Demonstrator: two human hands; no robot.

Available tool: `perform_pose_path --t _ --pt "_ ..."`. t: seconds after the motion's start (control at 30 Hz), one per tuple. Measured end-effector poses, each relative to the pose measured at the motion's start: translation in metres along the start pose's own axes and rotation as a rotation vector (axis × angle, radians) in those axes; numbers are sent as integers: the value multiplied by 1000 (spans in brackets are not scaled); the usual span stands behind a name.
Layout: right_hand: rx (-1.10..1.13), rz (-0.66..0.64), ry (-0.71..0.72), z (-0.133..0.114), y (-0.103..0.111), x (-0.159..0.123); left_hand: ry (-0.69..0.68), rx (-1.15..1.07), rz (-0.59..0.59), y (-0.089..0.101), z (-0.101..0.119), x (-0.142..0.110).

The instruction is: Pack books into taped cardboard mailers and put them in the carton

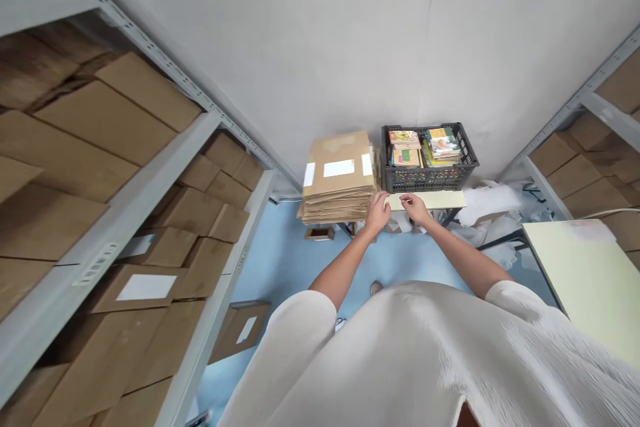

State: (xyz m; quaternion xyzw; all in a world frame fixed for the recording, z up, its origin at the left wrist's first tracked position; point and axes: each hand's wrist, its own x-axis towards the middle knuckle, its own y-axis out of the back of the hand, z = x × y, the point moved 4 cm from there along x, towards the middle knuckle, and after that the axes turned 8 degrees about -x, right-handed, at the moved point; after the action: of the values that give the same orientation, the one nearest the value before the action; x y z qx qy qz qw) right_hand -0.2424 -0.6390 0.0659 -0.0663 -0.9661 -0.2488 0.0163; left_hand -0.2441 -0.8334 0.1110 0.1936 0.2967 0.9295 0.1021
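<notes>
My left hand [379, 212] rests at the front edge of a narrow pale table [435, 199], beside a stack of flattened cardboard boxes [339, 181]. Its fingers are stretched forward, and nothing shows in them. A short way to the right, my right hand [414, 207] is over the same edge, fingers curled in a pinch; whatever they hold, if anything, is too small to make out. Behind both hands stands a black plastic crate [425, 180] with books [443, 143] in it. White labels [339, 168] show on the top cardboard piece.
Metal shelves [200, 127] full of cardboard boxes [145, 287] run along the left; more shelving [545, 180] is at the right. Another pale table [580, 273] stands at the right. White plastic wrapping [487, 203] lies near the wall. One box [240, 328] sits on the blue floor.
</notes>
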Motion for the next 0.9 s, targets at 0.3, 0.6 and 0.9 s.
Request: perform_pose_path --t 0.3,0.6,0.9 --pt "-332 76 251 -85 -84 36 63 166 13 128 -63 -3" --pt "-407 111 269 -105 -104 50 122 231 -12 158 -89 14" --pt "-675 19 321 -126 -121 39 42 334 -85 172 -92 13"
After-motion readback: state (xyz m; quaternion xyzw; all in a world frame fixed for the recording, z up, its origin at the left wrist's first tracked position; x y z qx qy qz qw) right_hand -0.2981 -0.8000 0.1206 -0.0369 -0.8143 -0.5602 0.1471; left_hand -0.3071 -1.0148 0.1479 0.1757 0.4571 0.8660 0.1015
